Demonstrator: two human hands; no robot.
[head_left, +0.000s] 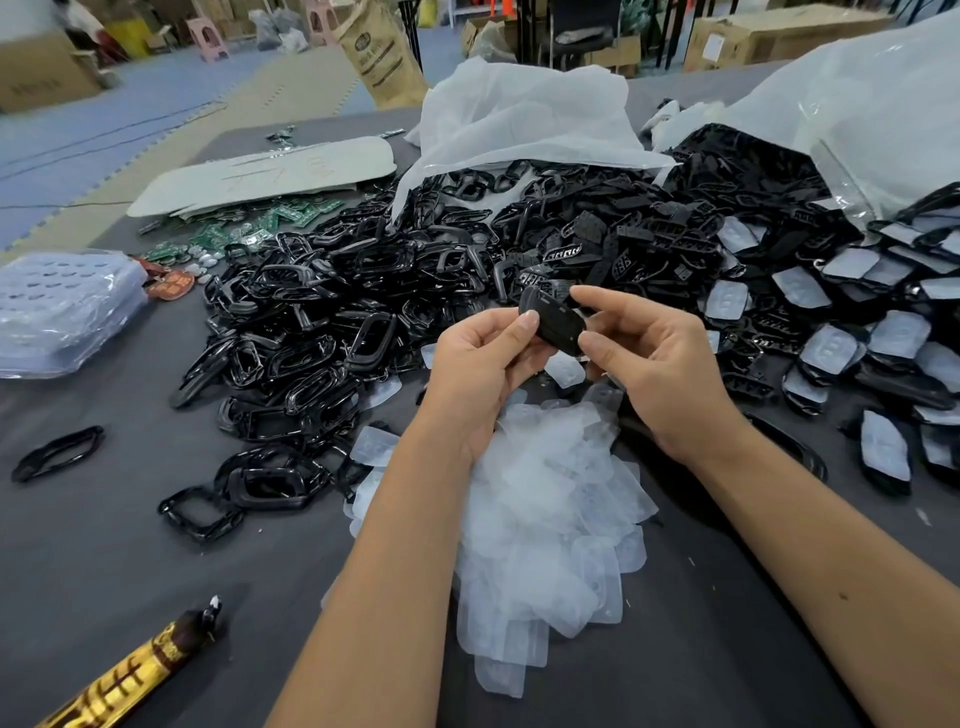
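A small black plastic shell (555, 322) is held up above the table between both hands. My left hand (480, 369) pinches its left end with thumb and fingers. My right hand (657, 364) pinches its right side, with the index finger on top and the thumb below. Under the hands lies a heap of translucent white rubbery pads (550, 514). Behind them a big pile of glossy black frames (322, 322) spreads across the dark grey table (130, 561).
Black keypad pieces (649, 228) spill from white plastic bags (519, 119). Shells with pads fitted (857, 332) lie at the right. Green circuit boards (249, 228) and a stack of clear trays (57, 306) sit at the left. A gold-patterned object (130, 675) lies near the front edge.
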